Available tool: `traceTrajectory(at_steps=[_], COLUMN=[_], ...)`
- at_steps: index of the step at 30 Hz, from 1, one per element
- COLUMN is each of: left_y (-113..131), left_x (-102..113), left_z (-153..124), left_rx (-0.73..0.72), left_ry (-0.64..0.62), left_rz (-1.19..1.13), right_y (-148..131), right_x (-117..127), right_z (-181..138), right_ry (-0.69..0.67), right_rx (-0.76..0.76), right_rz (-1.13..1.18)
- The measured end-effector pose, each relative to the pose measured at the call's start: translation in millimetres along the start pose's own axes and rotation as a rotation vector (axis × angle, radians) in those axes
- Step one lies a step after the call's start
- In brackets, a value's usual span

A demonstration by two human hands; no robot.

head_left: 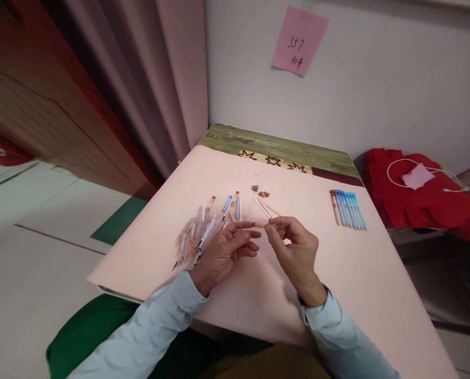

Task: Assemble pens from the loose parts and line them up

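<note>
Between my hands is a small orange-brown pen part (259, 225), pinched by the thumb and fingers of my right hand (296, 250). My left hand (225, 250) reaches its index fingertip to the part's left end, its other fingers stretched out and apart. Beyond and beside my left hand lies a loose pile of clear and white pen parts (197, 234). A blue pen barrel (227, 203) and a brown-tipped one (211, 202) lie at its far side. Thin white sticks (261, 207) rest just past my fingertips. Small brown pieces (263, 194) and a blue piece (255, 188) sit farther back.
A row of blue pens (349, 209) with a brown-orange pen (335, 208) lies on the table's (337, 284) right side. A red cloth (400, 205) with a white cord is beyond the right edge. A pink note (300, 41) hangs on the wall; a curtain (167, 79) stands left.
</note>
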State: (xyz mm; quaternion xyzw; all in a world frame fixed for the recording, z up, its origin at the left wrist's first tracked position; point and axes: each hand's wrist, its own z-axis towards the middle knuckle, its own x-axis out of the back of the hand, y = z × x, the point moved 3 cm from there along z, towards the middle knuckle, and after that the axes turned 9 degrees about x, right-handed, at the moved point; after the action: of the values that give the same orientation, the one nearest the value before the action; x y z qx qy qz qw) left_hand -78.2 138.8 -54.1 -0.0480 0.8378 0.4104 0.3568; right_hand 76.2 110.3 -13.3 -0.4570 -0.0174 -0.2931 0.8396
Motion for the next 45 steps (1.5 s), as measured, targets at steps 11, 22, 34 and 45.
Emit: traceTrajectory(at_steps=[11,22,34,45], left_y=[4,4,-9,62], left_x=[-1,-4,-14,-4], left_z=[-3,2,13,-14], left_rx=[-0.095,-0.134,-0.059,-0.311], left_ry=[0.082,0.125,0.255,0.342], left_rz=[0.045,-0.05,-0.462,-0.459], right_y=[9,1,9,96], right_x=[-7,-9,-10,-20], right_z=[3,-11,-9,15], right_ry=[-0.06,-0.019,-0.111,-0.288], right_rx=[-0.356,-0.004,0.184,-0.136], right_rz=[0.415,0.116,-0.018,-0.731])
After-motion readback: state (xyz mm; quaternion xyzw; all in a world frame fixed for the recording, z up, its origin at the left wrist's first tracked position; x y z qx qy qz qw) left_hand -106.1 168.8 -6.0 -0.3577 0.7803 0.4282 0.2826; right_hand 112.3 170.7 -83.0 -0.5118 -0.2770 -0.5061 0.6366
